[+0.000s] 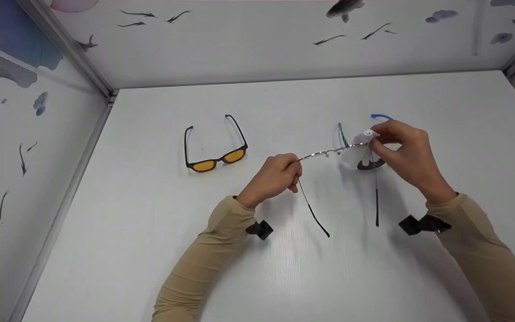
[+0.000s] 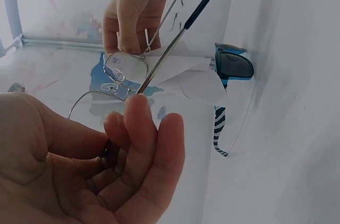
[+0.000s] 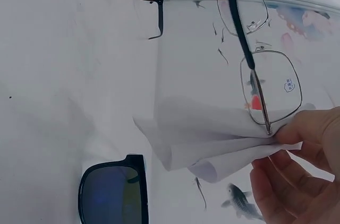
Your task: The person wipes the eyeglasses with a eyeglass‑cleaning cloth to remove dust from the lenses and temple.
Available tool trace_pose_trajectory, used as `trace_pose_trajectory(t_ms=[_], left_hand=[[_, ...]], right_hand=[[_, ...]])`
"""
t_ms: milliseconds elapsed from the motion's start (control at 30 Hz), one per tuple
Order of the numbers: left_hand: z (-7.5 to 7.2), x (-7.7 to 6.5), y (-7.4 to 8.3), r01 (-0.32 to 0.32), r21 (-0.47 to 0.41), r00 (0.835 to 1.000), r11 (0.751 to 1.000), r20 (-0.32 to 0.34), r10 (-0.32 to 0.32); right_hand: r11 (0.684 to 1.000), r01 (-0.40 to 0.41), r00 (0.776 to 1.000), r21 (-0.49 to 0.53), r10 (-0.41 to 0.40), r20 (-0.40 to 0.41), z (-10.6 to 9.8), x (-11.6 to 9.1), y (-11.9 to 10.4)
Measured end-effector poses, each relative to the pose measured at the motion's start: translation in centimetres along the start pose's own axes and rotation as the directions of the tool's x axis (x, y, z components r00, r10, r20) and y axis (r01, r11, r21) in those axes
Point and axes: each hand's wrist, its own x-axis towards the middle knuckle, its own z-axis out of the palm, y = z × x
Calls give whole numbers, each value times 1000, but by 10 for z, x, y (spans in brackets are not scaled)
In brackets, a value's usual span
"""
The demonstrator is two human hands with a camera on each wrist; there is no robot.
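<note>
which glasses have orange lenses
The black-framed glasses on the left in the head view; the held metal-framed glasses have clear lenses and the striped-temple sunglasses dark ones.

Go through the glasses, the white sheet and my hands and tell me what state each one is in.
Wire glasses: arms unfolded, held in the air.
White sheet: creased and folded over, at one end of the wire glasses.
Yellow glasses: arms unfolded, on the table.
Sunglasses: arms unfolded, on the table.
Left hand: pinching the wire glasses.
Right hand: pinching the white sheet.
</note>
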Motion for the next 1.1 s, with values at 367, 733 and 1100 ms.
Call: trace_pose_trajectory(t_ms=[367, 733, 1100], left_hand=[[-3, 1, -2, -3, -47, 995, 999, -97, -1], [-9, 3, -2, 3, -85, 985, 996, -173, -18], [-15, 8, -7, -1, -124, 966, 992, -258, -31]], right_hand=[[1000, -21, 1000, -18, 21, 18, -2, -12, 2], [997, 72, 991, -23, -69, 119, -4, -26, 5], [993, 111, 963, 24, -114, 243, -4, -30, 7]])
